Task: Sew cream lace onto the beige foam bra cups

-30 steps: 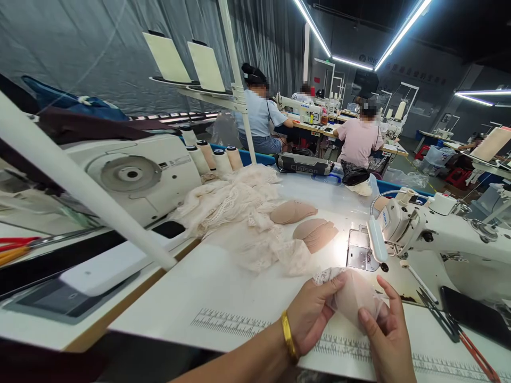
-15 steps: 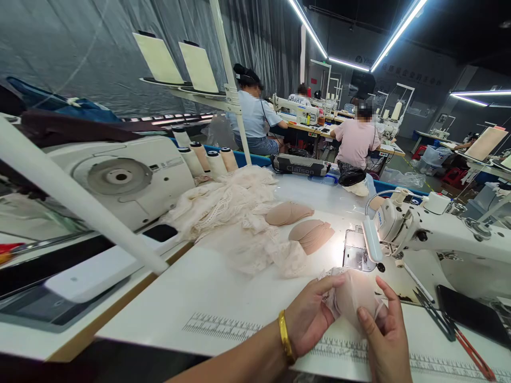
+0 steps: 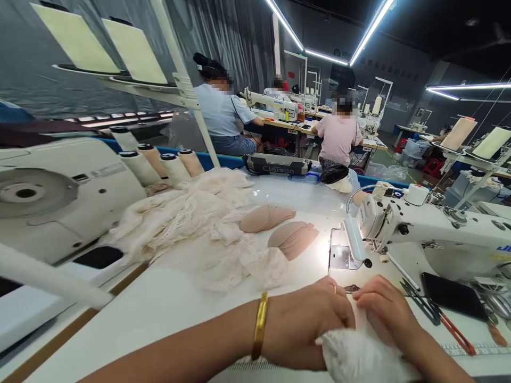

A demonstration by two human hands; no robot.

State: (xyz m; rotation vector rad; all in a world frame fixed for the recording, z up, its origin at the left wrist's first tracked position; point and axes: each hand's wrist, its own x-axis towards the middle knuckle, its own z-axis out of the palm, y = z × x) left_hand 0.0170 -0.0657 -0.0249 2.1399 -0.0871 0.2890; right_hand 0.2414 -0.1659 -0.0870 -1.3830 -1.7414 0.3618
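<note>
My left hand (image 3: 307, 327), with a gold bangle at the wrist, is closed on a pale lace and mesh piece (image 3: 353, 356) at the near edge of the white sewing table (image 3: 171, 303). My right hand (image 3: 389, 314) grips the same piece from the right, knuckles up, its fingers curled over it. Both hands lie just in front of the sewing machine's needle plate (image 3: 340, 256). Two stacks of beige bra cups (image 3: 293, 239) lie a little beyond my left hand. A heap of cream lace fabric (image 3: 191, 221) spreads to their left.
A white sewing machine (image 3: 431, 234) stands at the right, with a dark phone (image 3: 453, 295) and red-handled snips (image 3: 443, 319) beside it. Another machine (image 3: 56, 197) and thread cones (image 3: 159, 165) stand at the left. Two people sit with their backs to me at tables farther off.
My hands have drawn the lace piece nearer to me and lower, and both now curl over it. The camera has swung to the right and down.
</note>
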